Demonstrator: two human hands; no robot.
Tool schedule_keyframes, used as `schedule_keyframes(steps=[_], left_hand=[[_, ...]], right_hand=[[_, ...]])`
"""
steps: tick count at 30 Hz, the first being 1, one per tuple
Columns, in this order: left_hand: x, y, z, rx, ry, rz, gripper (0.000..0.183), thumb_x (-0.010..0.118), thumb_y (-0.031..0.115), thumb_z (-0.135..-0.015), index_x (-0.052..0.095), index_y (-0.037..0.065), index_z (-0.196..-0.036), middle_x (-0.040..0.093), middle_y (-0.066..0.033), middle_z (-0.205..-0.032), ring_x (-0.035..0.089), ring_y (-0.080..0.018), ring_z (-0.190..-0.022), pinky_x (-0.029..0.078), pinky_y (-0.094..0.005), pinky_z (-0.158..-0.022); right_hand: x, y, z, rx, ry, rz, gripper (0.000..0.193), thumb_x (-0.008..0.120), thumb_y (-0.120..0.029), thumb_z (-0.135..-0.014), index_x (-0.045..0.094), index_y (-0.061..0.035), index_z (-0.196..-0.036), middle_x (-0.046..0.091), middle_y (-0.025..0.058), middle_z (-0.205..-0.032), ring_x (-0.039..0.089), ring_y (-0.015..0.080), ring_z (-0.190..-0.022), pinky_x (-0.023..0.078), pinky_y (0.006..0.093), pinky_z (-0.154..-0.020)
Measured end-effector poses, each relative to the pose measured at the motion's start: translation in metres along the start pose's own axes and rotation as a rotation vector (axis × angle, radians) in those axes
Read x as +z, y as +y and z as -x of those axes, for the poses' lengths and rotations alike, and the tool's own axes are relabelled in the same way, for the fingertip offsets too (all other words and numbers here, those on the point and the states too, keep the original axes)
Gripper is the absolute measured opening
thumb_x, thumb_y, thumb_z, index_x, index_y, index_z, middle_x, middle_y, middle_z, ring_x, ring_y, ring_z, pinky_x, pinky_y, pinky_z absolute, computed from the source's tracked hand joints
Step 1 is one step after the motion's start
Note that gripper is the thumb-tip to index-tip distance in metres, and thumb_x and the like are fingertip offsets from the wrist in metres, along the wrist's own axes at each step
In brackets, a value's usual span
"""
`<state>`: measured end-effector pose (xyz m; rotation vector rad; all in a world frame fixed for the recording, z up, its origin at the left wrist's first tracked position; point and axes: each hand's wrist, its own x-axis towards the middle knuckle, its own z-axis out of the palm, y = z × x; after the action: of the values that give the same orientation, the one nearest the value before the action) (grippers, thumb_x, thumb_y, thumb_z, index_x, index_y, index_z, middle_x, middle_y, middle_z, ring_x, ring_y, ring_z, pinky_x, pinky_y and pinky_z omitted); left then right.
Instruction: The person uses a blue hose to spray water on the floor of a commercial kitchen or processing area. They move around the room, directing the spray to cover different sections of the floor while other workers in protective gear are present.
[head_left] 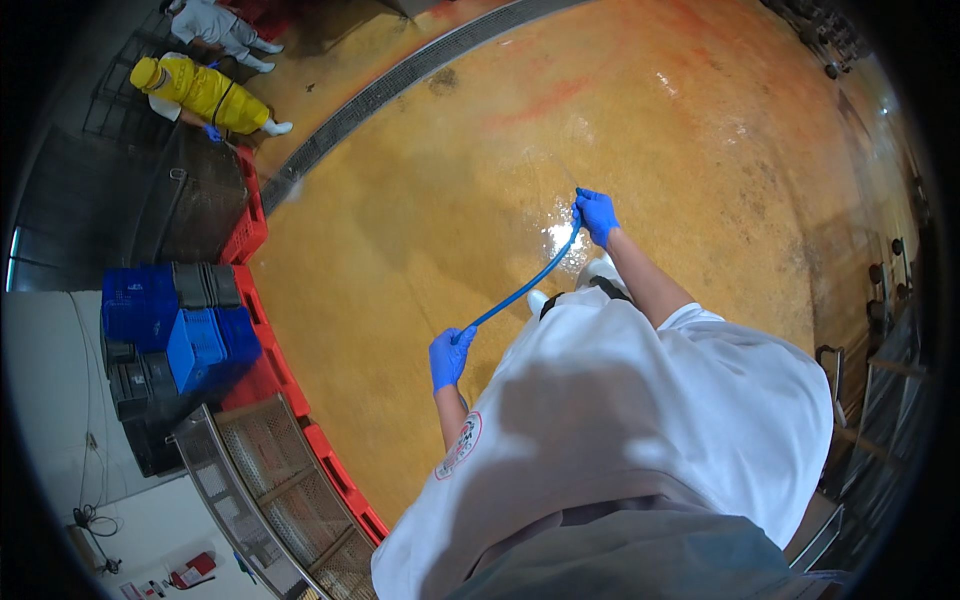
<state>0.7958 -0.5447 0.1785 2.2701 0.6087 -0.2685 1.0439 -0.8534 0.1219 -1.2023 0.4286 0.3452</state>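
Observation:
A blue hose [525,288] runs in a curve between my two gloved hands. My left hand [449,358], in a blue glove, is closed round the hose at its lower left part. Farther out, my right hand [597,216], gloved the same way, grips the hose close to its end. A thin spray seems to leave that end toward the far side. Under and around the right hand, the yellow-brown floor [400,230] is wet and shiny. Part of a white boot [600,270] shows just below my right hand.
Red pallets [290,385] line the left side, with stacked blue crates [200,345] and a metal mesh cart [275,470]. A drain grate [375,95] curves across the far floor. At far left stand a person in a yellow apron [215,95] and another in white [215,25]. Wheeled racks [880,300] stand right.

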Motion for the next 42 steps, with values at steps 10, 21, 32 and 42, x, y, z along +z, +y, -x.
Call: schedule_keyframes(steps=[10,21,32,42], left_hand=[[0.01,0.021,0.008,-0.066,0.017,0.032,0.05,0.066,0.051,-0.073,0.059,0.001,-0.066,0.054,-0.0127,-0.057,0.047,-0.0221,-0.052,0.04,-0.0342,-0.052],[-0.044,0.091,-0.002,-0.01,-0.13,-0.004,0.051,0.066,0.052,-0.072,0.062,0.002,-0.069,0.055,-0.0119,-0.06,0.049,-0.0213,-0.055,0.041,-0.0341,-0.054],[-0.153,0.193,0.057,-0.018,-0.146,0.045,0.052,0.065,0.053,-0.073,0.06,0.003,-0.066,0.05,-0.0111,-0.055,0.045,-0.0222,-0.051,0.037,-0.035,-0.05],[-0.133,0.179,0.077,-0.159,0.009,0.095,0.054,0.064,0.057,-0.072,0.062,0.003,-0.067,0.056,-0.0142,-0.061,0.049,-0.0247,-0.055,0.04,-0.0362,-0.053]], right_hand=[[0.001,-0.022,-0.001,0.022,-0.086,0.002,0.035,0.046,-0.005,-0.087,0.043,0.0019,-0.121,0.053,0.0051,-0.071,0.051,0.0121,-0.055,0.047,0.0276,-0.05],[-0.036,-0.081,0.036,0.023,0.077,-0.029,0.037,0.043,-0.005,-0.088,0.04,0.0004,-0.124,0.052,0.0054,-0.07,0.051,0.0132,-0.056,0.046,0.0282,-0.05],[0.018,-0.209,0.09,0.041,0.13,-0.02,0.035,0.047,-0.005,-0.087,0.045,0.001,-0.121,0.057,0.0051,-0.072,0.053,0.0113,-0.057,0.045,0.0256,-0.047],[0.057,-0.183,0.039,0.108,-0.075,0.081,0.03,0.047,-0.008,-0.087,0.048,-0.0026,-0.117,0.057,0.0025,-0.071,0.053,0.009,-0.056,0.041,0.0226,-0.046]])
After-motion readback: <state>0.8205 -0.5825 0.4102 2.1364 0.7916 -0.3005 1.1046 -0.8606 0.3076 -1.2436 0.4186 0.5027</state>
